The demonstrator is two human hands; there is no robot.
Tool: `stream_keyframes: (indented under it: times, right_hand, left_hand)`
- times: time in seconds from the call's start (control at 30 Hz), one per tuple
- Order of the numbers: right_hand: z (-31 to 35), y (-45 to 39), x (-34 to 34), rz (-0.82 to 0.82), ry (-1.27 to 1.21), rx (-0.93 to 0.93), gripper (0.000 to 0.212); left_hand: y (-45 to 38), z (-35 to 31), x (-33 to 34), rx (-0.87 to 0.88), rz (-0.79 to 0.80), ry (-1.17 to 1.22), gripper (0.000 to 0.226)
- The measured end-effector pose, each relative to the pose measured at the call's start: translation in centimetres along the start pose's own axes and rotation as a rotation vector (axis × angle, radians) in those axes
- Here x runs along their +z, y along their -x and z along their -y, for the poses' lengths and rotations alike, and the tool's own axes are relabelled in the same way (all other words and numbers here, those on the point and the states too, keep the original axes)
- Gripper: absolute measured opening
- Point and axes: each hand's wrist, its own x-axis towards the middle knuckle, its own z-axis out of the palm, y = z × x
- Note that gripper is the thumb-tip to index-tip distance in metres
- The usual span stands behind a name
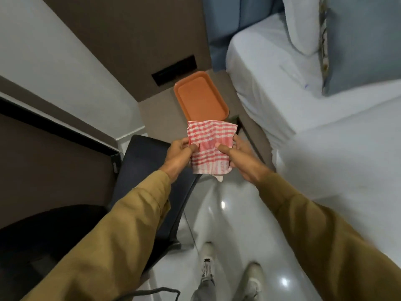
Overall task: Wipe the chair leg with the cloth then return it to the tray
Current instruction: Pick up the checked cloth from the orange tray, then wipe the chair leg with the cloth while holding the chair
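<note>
A red-and-white checked cloth (209,146) hangs folded between both hands at chest height. My left hand (179,156) pinches its left edge and my right hand (236,156) grips its right side. The cloth's upper edge overlaps the near end of an orange tray (200,96), which lies beyond it on a brown bedside top and holds nothing. A black chair (152,192) stands below my left arm; only its seat and frame show, its legs are hidden.
A bed with white sheets (293,94) and a grey-blue pillow (364,44) fills the right side. A brown desk (47,161) lies on the left. The glossy white floor (227,218) runs between them, with my shoes at the bottom.
</note>
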Motion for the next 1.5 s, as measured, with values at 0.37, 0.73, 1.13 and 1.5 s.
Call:
stream_keyframes:
  times: [0.37, 0.73, 1.13, 1.5]
  right_hand:
    - [-21.9, 0.8, 3.2, -0.194, -0.079, 0.157, 0.035]
    - [-36.0, 4.9, 9.5, -0.475, -0.170, 0.424, 0.034]
    - [-45.4, 8.0, 18.4, -0.754, -0.180, 0.572, 0.030]
    - [-44.1, 6.5, 23.1, -0.488, -0.678, 0.609, 0.034]
  left_hand:
    - [-3.7, 17.8, -1.6, 0.213, 0.283, -1.193, 0.074]
    - [-4.8, 27.6, 0.2, 0.473, 0.263, -1.436, 0.075]
    - [-6.5, 33.5, 1.1, 0.615, 0.038, -1.427, 0.079]
    - [-8.2, 35.6, 1.0, 0.753, -0.090, -1.463, 0.076]
